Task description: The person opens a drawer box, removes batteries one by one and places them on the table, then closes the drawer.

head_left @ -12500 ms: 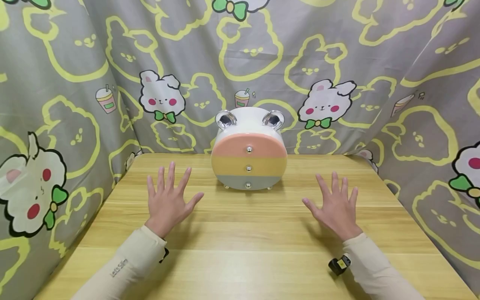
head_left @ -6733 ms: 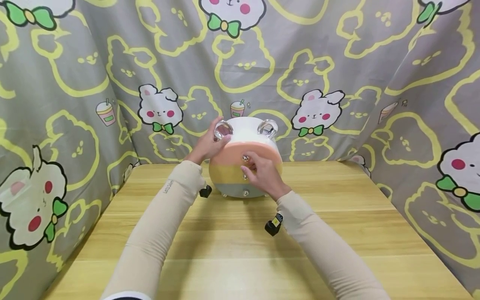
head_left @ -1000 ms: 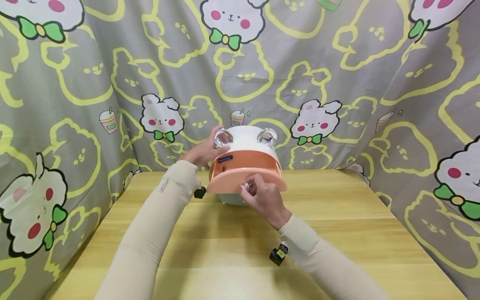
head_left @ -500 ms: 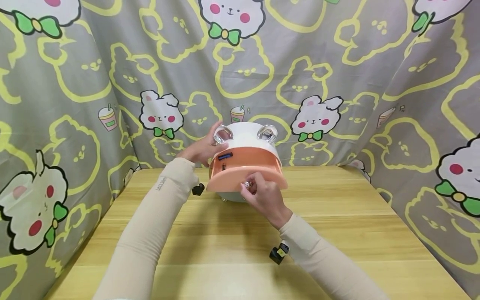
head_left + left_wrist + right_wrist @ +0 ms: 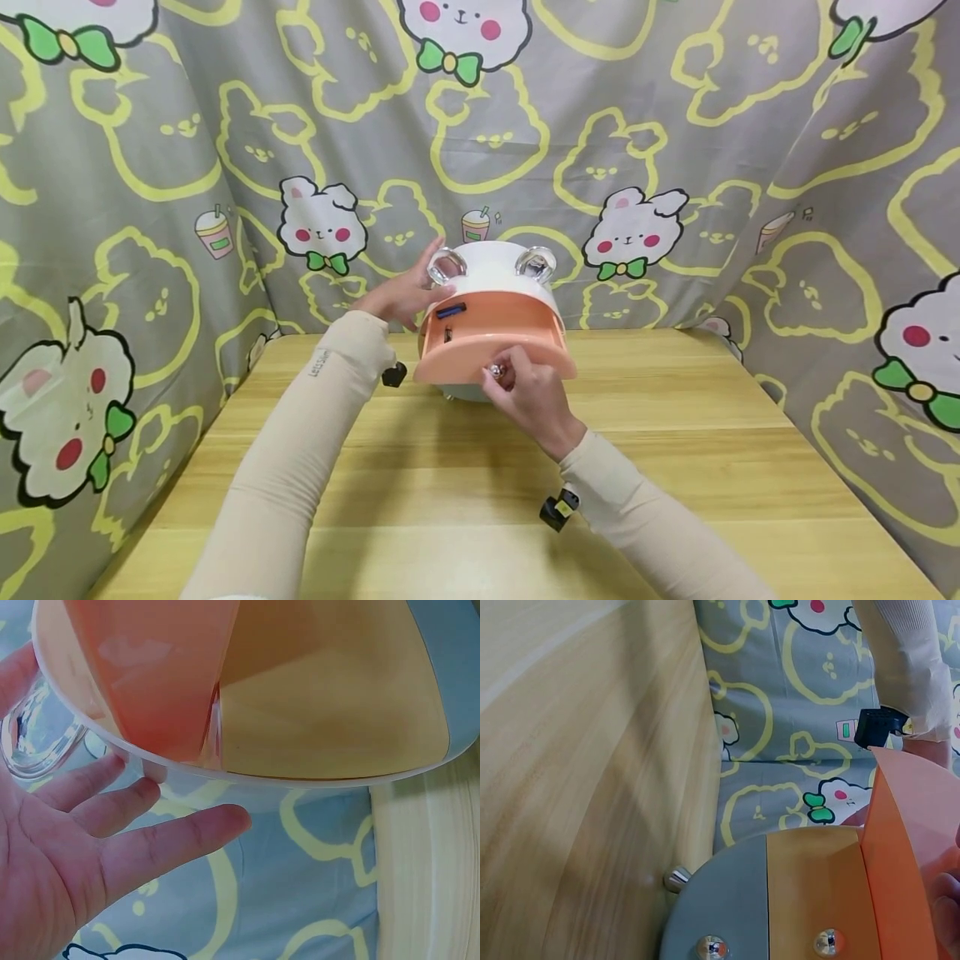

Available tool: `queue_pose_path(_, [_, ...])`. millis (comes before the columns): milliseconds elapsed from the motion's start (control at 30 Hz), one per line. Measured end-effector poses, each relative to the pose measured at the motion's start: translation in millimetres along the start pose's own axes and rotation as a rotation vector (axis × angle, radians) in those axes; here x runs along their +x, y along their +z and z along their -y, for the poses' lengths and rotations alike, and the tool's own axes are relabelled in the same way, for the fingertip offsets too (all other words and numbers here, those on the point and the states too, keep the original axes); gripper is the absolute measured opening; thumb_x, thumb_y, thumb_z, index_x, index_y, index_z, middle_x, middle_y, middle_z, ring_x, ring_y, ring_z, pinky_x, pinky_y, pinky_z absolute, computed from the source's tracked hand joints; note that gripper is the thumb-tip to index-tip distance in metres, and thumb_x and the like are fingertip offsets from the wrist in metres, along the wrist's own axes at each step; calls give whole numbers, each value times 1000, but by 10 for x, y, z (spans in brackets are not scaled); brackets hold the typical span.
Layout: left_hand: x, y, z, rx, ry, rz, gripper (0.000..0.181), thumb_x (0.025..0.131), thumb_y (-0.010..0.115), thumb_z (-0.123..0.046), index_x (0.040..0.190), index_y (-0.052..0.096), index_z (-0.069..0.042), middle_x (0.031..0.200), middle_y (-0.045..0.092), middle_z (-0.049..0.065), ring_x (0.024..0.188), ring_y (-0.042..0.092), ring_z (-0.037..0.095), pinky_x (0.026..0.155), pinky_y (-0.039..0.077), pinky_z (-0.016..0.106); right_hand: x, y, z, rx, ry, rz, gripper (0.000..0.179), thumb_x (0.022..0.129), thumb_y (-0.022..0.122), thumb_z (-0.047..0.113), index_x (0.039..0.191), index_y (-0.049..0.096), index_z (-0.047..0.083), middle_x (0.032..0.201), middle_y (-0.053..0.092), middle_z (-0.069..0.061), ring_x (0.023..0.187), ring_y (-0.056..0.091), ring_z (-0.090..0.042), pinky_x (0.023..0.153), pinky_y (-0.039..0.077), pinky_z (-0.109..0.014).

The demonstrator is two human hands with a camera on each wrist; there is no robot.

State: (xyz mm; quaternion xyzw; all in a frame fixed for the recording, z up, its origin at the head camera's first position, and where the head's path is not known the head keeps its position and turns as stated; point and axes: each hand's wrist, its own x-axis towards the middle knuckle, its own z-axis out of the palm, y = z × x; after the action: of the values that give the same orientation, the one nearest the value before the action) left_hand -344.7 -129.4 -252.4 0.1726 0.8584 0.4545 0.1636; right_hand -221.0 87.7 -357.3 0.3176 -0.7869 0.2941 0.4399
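Observation:
A small rounded chest of drawers with a white shell and two shiny silver ears stands on the table. Its top pink drawer is pulled out towards me. My right hand pinches that drawer's silver knob between thumb and fingers. My left hand rests on the chest's upper left side near the ear; its fingers are spread, some tips against the shell. Inside the drawer's left end lie a blue-and-black object and a smaller dark item.
Below sit the yellow drawer and grey drawer, both pushed in, with silver knobs. A short silver foot props the chest on the wooden table. Patterned curtains surround the table on three sides.
Both hands have gone from above the table to the chest. The right hand took the top knob and drew the pink drawer out. Over the last second almost nothing has moved.

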Motion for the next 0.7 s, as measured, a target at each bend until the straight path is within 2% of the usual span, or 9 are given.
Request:
queue_pose_path(200, [-33, -1, -66, -15, -30, 12, 91, 98, 56, -31, 147, -18, -50, 158, -3, 26, 141, 14, 47, 81, 44, 70, -18, 8, -2, 7, -12, -2, 25, 76, 77, 6, 86, 54, 4, 63, 60, 1, 48, 54, -5, 41, 38, -12])
queue_pose_path(500, [15, 3, 50, 10, 5, -20, 87, 97, 57, -39, 142, -15, -62, 158, 0, 24, 141, 17, 46, 78, 47, 68, -29, -5, 17, -3, -19, -8, 24, 77, 76, 8, 86, 54, 4, 63, 60, 1, 48, 54, -5, 41, 39, -13])
queue_pose_path(700, [21, 6, 59, 13, 15, -22, 87, 97, 57, -39, 141, -14, -63, 158, 1, 25, 140, 18, 47, 78, 47, 68, -32, -17, 25, -2, -15, 5, 24, 78, 76, 8, 87, 54, 4, 64, 59, 1, 48, 53, -5, 41, 39, -13])
